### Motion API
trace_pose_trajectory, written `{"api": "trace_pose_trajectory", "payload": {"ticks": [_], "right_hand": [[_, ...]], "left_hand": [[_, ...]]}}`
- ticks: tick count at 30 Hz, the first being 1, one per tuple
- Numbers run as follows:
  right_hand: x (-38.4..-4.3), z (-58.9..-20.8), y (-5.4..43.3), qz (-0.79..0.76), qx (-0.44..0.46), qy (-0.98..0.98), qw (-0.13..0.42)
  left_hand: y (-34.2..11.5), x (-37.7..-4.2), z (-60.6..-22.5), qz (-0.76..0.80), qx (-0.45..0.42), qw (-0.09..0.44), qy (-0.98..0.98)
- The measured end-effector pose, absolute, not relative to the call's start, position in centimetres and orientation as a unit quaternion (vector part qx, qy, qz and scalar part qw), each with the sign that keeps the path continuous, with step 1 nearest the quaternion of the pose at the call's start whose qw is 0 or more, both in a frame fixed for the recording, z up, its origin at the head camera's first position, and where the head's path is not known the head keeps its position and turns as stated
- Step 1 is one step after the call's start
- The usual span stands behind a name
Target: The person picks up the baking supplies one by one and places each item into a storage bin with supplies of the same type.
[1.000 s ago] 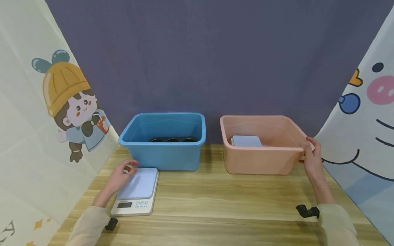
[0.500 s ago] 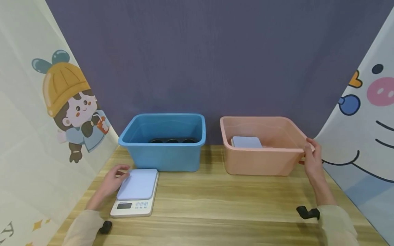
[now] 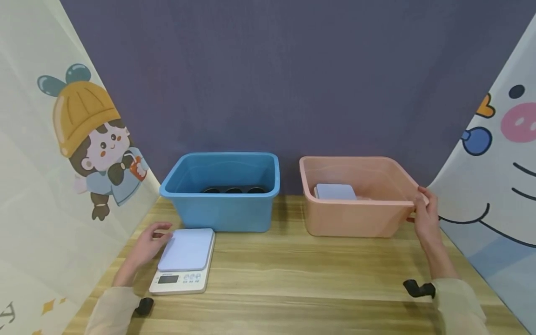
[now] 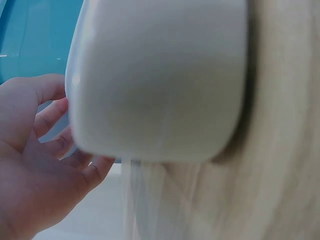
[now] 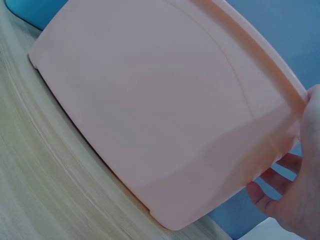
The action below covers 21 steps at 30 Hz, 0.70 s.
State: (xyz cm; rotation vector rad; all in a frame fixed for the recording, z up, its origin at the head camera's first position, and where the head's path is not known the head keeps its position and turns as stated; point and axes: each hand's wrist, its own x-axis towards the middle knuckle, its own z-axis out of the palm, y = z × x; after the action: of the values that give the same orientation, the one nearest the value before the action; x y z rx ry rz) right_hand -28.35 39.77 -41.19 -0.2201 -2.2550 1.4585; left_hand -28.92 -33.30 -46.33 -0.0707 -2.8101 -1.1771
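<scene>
In the head view a white kitchen scale (image 3: pixel 186 251) with a pale square platform, small dark display and buttons lies on the table, front left. My left hand (image 3: pixel 150 242) is at its left side, fingers loosely bent, fingertips right at the platform's upper left edge. The left wrist view shows the scale's pale rounded side (image 4: pixel 155 85) large, with the fingers (image 4: pixel 50 90) beside it. My right hand (image 3: pixel 426 218) grips the right front corner of a pink plastic bin (image 3: pixel 351 218), thumb on the rim and fingers (image 5: pixel 272 180) curled against the outside in the right wrist view.
Left of the pink bin stands a blue plastic bin (image 3: pixel 226 211) with several dark round-topped items (image 3: pixel 233 190). Another pale-topped item (image 3: pixel 335 191), like the scale, lies inside the pink bin. A dark backdrop (image 3: pixel 284 93) and printed side curtains (image 3: pixel 502 186) enclose the wooden table (image 3: pixel 301 274).
My left hand has moved left, from over the scale's platform to its left edge. The right hand keeps its grip on the pink bin.
</scene>
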Motion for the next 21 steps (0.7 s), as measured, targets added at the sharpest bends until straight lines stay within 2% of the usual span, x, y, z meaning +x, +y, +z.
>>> {"api": "trace_pose_trajectory", "payload": {"ticks": [9,17,21], "right_hand": [[-28.11,-41.1,39.44,0.528,-0.084,-0.814,0.226],[-28.2,-41.09,39.3,0.526,-0.093,-0.815,0.226],[-28.31,-41.12,39.25,0.53,-0.106,-0.811,0.224]], "left_hand": [[-32.88,-28.95,-46.4,-0.383,-0.029,0.014,-0.923],[-32.96,-28.76,-46.38,-0.38,-0.024,-0.068,-0.922],[-32.84,-28.99,-46.22,-0.372,-0.019,-0.076,-0.925]]}}
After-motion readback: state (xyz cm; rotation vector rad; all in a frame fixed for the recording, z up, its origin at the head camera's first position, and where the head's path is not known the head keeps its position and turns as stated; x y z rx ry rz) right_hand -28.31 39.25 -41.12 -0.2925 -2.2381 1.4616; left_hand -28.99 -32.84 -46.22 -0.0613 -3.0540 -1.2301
